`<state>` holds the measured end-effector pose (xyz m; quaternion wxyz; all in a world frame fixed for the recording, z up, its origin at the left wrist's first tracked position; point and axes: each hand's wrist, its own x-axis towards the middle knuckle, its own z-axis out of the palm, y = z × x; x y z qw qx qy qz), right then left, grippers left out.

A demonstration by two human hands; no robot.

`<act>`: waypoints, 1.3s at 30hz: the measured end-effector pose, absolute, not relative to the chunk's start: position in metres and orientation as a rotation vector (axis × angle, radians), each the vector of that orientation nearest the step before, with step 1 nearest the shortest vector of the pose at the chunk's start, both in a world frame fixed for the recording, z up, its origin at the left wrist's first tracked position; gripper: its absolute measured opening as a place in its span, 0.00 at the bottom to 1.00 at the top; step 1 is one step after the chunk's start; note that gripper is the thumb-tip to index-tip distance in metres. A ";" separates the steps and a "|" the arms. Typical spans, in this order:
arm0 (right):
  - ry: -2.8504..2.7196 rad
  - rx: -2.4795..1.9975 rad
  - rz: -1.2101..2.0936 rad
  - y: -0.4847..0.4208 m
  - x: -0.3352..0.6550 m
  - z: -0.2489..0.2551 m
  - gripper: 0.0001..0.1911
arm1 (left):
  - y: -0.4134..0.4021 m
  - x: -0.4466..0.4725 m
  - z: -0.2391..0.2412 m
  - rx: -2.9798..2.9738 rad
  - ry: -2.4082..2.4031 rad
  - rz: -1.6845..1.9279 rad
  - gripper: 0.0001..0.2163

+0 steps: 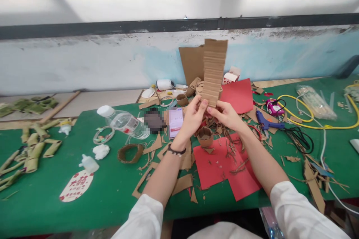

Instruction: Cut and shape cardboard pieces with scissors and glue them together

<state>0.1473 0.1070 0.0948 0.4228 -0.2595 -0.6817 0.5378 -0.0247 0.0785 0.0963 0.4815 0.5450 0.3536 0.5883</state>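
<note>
Both my hands hold up a tall scored cardboard strip (214,71) by its lower end, above the green table (84,194). My left hand (193,117), with a dark bracelet on the wrist, pinches the strip's bottom left. Closed on the bottom right corner is my right hand (226,115). Below the hands a small cardboard cup (205,136) stands at the edge of a red paper sheet (224,164) strewn with cardboard shreds. A phone (175,121) with a lit screen lies just left of my left hand.
A clear plastic bottle (125,121) lies on its side at centre left. A blue glue gun (266,121) with black cable and a yellow cord (308,114) lie at right. Cardboard scraps, a cardboard ring (130,153), green folded leaf pieces (30,149) and another red sheet (238,95) lie around.
</note>
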 end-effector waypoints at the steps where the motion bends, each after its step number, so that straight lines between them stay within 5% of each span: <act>1: -1.736 -0.652 1.345 0.108 0.148 0.095 0.30 | 0.079 -0.027 0.098 1.323 0.879 1.435 0.24; 13: -1.872 -0.796 0.989 0.114 0.167 0.097 0.24 | 0.079 -0.037 0.092 1.609 1.035 1.227 0.16; 39: -1.962 -0.761 1.115 0.107 0.203 0.122 0.24 | 0.058 -0.021 0.110 1.771 0.969 1.132 0.12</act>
